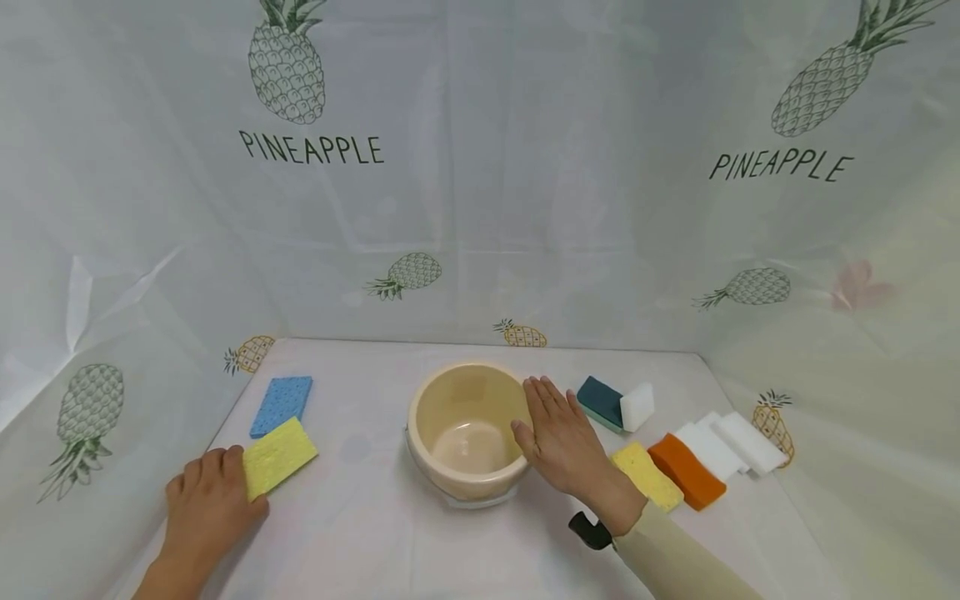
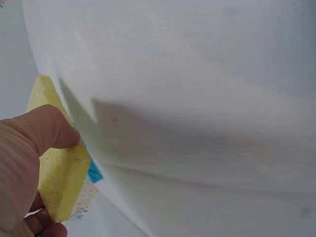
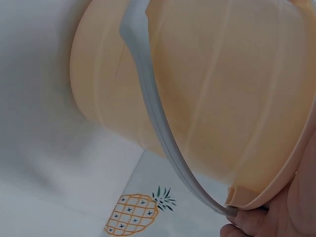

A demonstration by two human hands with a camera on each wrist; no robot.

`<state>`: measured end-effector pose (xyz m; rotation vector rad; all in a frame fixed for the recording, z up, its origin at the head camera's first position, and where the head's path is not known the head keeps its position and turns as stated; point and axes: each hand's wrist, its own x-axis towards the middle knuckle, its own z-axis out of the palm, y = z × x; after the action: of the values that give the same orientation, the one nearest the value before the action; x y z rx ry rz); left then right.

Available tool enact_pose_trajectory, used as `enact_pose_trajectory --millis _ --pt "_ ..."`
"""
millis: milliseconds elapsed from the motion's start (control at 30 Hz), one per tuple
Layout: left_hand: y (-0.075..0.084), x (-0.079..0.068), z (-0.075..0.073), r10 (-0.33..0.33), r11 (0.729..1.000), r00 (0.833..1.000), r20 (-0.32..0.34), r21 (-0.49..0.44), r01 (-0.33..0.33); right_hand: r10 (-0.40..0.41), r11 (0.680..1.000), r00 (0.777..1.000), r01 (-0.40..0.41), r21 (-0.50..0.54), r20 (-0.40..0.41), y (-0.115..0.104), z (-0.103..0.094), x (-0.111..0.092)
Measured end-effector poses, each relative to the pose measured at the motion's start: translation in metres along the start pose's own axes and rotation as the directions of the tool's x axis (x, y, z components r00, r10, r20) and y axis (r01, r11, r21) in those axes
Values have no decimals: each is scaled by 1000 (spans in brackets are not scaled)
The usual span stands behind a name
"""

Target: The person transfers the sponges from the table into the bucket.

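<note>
My left hand (image 1: pixel 210 504) pinches a yellow sponge (image 1: pixel 279 457) at the left of the table. In the left wrist view, the thumb lies on one face of that sponge (image 2: pixel 66 173), and fingertips show at its lower edge. A cream bucket (image 1: pixel 432 475) stands upright mid-table, with its grey handle (image 3: pixel 158 118) hanging down the outside. My right hand (image 1: pixel 561 435) lies against the right side of the bucket's rim, its fingers straight and thumb over the rim. In the right wrist view, fingertips are close by the handle's joint. The bucket's visible inside holds nothing.
A blue sponge (image 1: pixel 282 406) lies just beyond the left hand. Right of the bucket lie a dark green sponge (image 1: pixel 600 402), a white block (image 1: pixel 637 407), a second yellow sponge (image 1: pixel 647 475), an orange sponge (image 1: pixel 687 471) and white pads (image 1: pixel 712 446). Pineapple-print sheeting (image 1: pixel 525 200) encloses the table.
</note>
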<state>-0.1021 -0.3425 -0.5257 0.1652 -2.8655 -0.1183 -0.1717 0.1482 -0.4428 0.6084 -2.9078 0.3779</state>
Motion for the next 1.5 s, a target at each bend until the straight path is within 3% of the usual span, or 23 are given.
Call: enact_pose_trajectory --millis 200,433,700,967,1233,1400,1500 --pt "18 9 -17 108 991 987 -120 -69 -117 -3 999 1000 3 -36 -7 -1 0 -1" --pt "50 34 -47 241 958 933 -267 -90 -273 -35 996 998 30 -87 -56 0 -2 -3" --pt "87 56 -76 316 926 891 -325 -98 -364 -68 991 992 55 -122 -108 10 -4 -10" --pt "117 76 -104 418 885 833 -363 -43 -463 -76 990 992 63 -122 -103 10 0 -10" --pt "147 90 -127 489 854 819 -298 -26 -520 -70 990 993 58 -128 -92 7 -2 -10" --pt "167 96 -137 535 839 832 -148 -21 -544 -63 990 995 52 -134 -78 6 -2 -9" --pt "179 100 -137 559 827 827 -61 -29 -561 -61 989 995 49 -140 -77 5 -2 -8"
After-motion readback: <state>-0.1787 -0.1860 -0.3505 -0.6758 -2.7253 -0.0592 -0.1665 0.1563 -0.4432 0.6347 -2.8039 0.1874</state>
